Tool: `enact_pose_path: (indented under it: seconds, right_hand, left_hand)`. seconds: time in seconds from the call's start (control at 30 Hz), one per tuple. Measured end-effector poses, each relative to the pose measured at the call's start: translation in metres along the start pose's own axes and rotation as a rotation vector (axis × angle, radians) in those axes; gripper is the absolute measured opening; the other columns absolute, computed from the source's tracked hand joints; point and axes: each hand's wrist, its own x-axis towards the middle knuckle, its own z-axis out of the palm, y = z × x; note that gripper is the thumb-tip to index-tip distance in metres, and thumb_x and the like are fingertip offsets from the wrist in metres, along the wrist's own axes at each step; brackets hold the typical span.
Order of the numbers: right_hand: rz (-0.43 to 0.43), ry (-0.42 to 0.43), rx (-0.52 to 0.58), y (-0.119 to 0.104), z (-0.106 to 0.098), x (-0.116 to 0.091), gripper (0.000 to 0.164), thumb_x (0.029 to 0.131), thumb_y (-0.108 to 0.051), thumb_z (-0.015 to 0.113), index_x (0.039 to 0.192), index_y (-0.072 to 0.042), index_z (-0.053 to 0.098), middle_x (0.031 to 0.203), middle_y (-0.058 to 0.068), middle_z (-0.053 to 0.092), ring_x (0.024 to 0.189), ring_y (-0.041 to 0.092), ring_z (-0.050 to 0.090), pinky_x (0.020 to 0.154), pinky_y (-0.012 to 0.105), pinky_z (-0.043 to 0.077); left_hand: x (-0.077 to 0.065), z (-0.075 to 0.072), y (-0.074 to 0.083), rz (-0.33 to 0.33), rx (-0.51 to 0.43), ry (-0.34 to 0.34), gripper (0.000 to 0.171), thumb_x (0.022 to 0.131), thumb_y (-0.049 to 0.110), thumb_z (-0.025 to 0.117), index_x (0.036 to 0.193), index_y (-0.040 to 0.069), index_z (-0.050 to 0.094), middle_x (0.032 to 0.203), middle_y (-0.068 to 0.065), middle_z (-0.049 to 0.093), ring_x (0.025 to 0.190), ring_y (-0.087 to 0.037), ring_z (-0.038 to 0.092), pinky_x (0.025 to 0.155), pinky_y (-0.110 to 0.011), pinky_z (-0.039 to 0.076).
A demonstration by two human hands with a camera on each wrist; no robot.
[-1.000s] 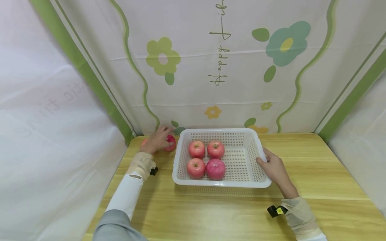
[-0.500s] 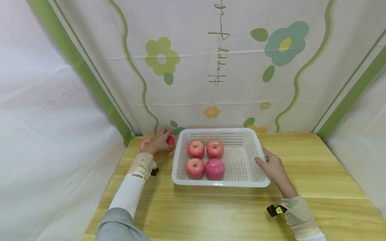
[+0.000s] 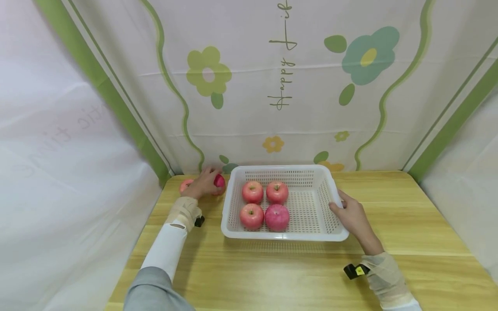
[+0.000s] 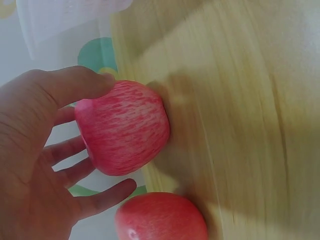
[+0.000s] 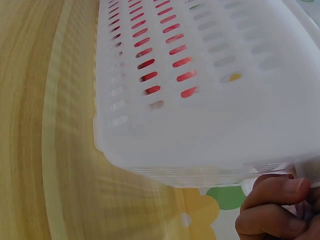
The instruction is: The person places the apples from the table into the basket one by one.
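Observation:
At the table's back left, my left hand (image 3: 204, 183) has its thumb and fingers around a red-streaked apple (image 4: 127, 127). The left wrist view shows the thumb on its upper side and several fingers behind it. A second apple (image 4: 162, 220) lies just beyond the little finger; in the head view it is partly hidden by the hand. My right hand (image 3: 352, 216) grips the right rim of a white plastic basket (image 3: 284, 236), fingers curled under the edge. Several apples sit in the left and middle of the basket, among them a deeper pink one (image 3: 277, 217).
The basket stands on a wooden table (image 3: 280, 280), its left wall close beside the held apple. A white curtain with printed flowers (image 3: 210, 77) hangs along the back edge. White cloth (image 3: 78, 172) also closes off the left and right sides.
The left hand stays at the same apple, its fingers shifting only slightly. The basket and the right hand keep their place; the head view has drifted a little.

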Motion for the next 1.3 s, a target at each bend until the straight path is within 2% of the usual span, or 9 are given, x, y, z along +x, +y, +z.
enact_pose_path:
  seconds: [0.17,0.43,0.77,1.07,1.3]
  right_hand:
    - [0.003,-0.002,0.011,0.0011,0.0008,0.0,0.069,0.107,-0.018,0.06,0.164,0.006,0.028,0.122,0.042,0.068,0.086,0.038,0.08,0.061,0.037,0.067]
    - [0.011,-0.003,0.005,0.002,0.0002,0.0,0.07,0.108,-0.019,0.059,0.164,0.007,0.027,0.124,0.042,0.067,0.087,0.038,0.08,0.062,0.038,0.067]
    - [0.003,-0.001,0.014,0.0025,0.0001,0.0,0.069,0.108,-0.018,0.059,0.164,0.007,0.028,0.124,0.042,0.067,0.086,0.039,0.08,0.062,0.037,0.067]
    - [0.01,-0.007,0.025,0.0024,-0.0015,0.0002,0.07,0.108,-0.021,0.058,0.164,0.007,0.027,0.124,0.043,0.067,0.085,0.038,0.08,0.061,0.038,0.067]
    - [0.005,-0.004,0.03,0.0038,-0.001,0.0003,0.07,0.108,-0.02,0.059,0.164,0.007,0.027,0.123,0.042,0.068,0.086,0.038,0.08,0.061,0.037,0.067]
  left_hand:
    - [-0.0029,0.0005,0.0044,0.006,0.0,0.012,0.074,0.094,0.023,0.075,0.16,0.005,0.045,0.161,-0.026,0.036,0.146,-0.045,0.039,0.116,-0.064,0.047]
    - [0.0006,0.0032,0.003,0.03,-0.012,0.046,0.069,0.091,0.016,0.077,0.152,-0.001,0.05,0.154,-0.029,0.042,0.139,-0.045,0.045,0.117,-0.061,0.047]
    - [0.0018,0.0064,0.0012,-0.002,-0.023,0.035,0.072,0.094,0.018,0.076,0.157,0.003,0.046,0.161,-0.029,0.039,0.143,-0.046,0.043,0.117,-0.062,0.046]
    - [0.0012,0.008,-0.0013,-0.012,-0.04,0.03,0.073,0.094,0.019,0.077,0.158,0.003,0.045,0.158,-0.029,0.041,0.138,-0.046,0.049,0.115,-0.06,0.049]
    - [0.0007,0.0076,-0.0032,-0.002,-0.047,0.031,0.074,0.093,0.019,0.078,0.158,0.004,0.046,0.159,-0.027,0.042,0.138,-0.044,0.049,0.115,-0.059,0.049]
